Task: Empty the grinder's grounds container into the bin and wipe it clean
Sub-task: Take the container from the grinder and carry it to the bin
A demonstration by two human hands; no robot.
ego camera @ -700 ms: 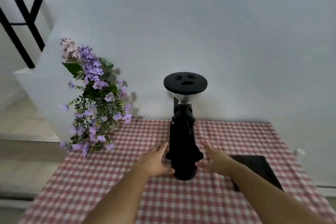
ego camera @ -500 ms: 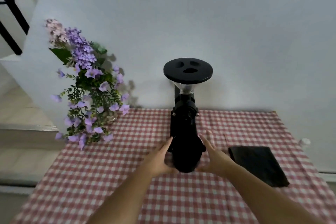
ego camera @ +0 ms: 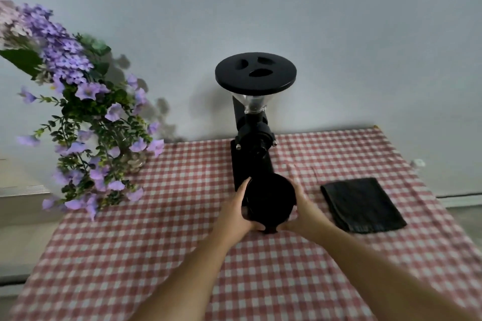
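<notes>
A black coffee grinder (ego camera: 252,143) with a round lidded hopper stands at the back middle of the checked table, against the wall. At its foot sits the round black grounds container (ego camera: 270,199). My left hand (ego camera: 238,210) wraps its left side and my right hand (ego camera: 303,212) wraps its right side, thumbs meeting at the front. A folded black cloth (ego camera: 362,204) lies flat on the table to the right of my right hand. No bin is in view.
A vase of purple flowers (ego camera: 86,122) leans over the table's back left corner. The red-and-white checked tablecloth (ego camera: 156,255) covers the table. A pale wall rises directly behind the grinder. A small white object (ego camera: 417,163) sits beyond the right edge.
Both hands have closed in from beside the grinder's base and now grip the container. The head view has moved closer and tilted down.
</notes>
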